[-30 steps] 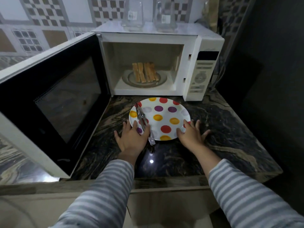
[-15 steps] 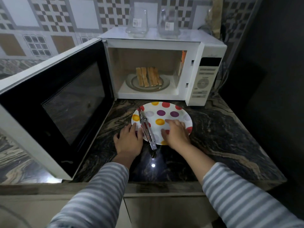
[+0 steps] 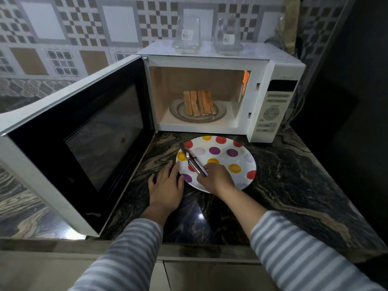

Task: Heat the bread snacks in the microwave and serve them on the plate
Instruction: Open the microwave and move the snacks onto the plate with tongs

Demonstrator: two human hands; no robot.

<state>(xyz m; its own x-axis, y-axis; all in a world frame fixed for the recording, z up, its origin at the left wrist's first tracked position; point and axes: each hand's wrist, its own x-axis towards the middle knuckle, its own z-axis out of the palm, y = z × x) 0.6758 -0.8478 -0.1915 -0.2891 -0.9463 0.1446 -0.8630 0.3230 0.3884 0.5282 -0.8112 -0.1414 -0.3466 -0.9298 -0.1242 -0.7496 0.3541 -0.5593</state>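
1. microwave door (image 3: 79, 143) is swung wide open on the left
2. left hand (image 3: 165, 185) lies flat, fingers straight, touching the plate (image 3: 241, 156) rim
3. right hand (image 3: 216, 177) grips the tongs (image 3: 193, 160) on the plate
4. bread snacks (image 3: 199, 102) sit inside the microwave (image 3: 210, 91) on the turntable

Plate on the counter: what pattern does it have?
The plate is white with red, yellow and purple dots; head view.

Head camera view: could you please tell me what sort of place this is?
Most likely a home kitchen: an open microwave on a dark stone counter, a tiled wall behind, and a spotted plate.
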